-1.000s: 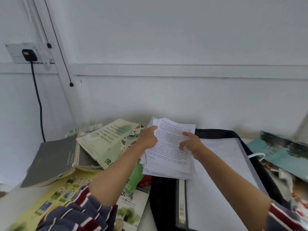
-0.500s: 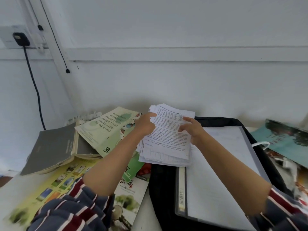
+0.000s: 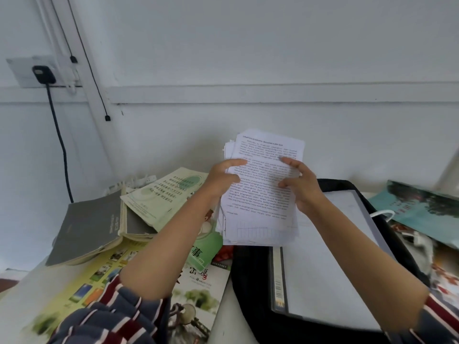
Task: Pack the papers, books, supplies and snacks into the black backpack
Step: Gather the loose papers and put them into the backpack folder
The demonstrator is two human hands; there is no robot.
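The stack of papers (image 3: 263, 192) is held upright in the middle of the view, its lower edge just above the far rim of the black backpack (image 3: 250, 281). The left hand (image 3: 222, 181) grips the stack's edge at nine o'clock, fingers curled round it onto the printed front. The right hand (image 3: 301, 186) grips the edge at three o'clock, bent fingers and thumb pressed on the front sheet. The backpack lies open at five o'clock from the papers, with a white folder (image 3: 323, 256) flat within its black rim. At eight o'clock a pale green booklet (image 3: 161, 194) rests on a grey book (image 3: 87, 227), over a yellow leaflet (image 3: 82, 286). At three o'clock, beyond the backpack, lies a teal book (image 3: 422, 209) near a white cable (image 3: 382, 214). At ten o'clock a black plug (image 3: 43, 74) sits in a wall socket.
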